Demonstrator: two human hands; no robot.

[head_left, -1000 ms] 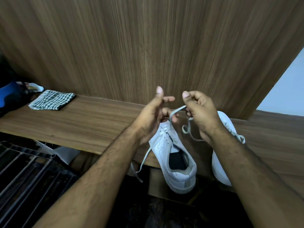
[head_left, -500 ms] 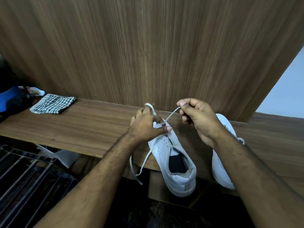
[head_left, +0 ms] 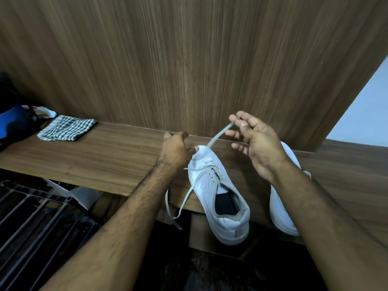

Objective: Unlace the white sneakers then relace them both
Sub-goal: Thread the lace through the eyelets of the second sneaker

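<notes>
We are mid-lacing on the near sneaker (head_left: pixel 218 196), heel hanging off the wooden shelf (head_left: pixel 100 156) at six o'clock; our left hand (head_left: pixel 175 149) grips its toe, fingers curled round it; our right hand (head_left: pixel 257 143), at two o'clock of the toe, pinches the lace (head_left: pixel 218 135) at thumb and forefinger, the other fingers spread. By our judgement, the next move needs that end threaded through an eyelet. The second sneaker (head_left: pixel 281 208) lies at three o'clock; a checked cloth (head_left: pixel 67 128) sits at nine o'clock, before the wood-grain panel (head_left: pixel 189 59).
</notes>
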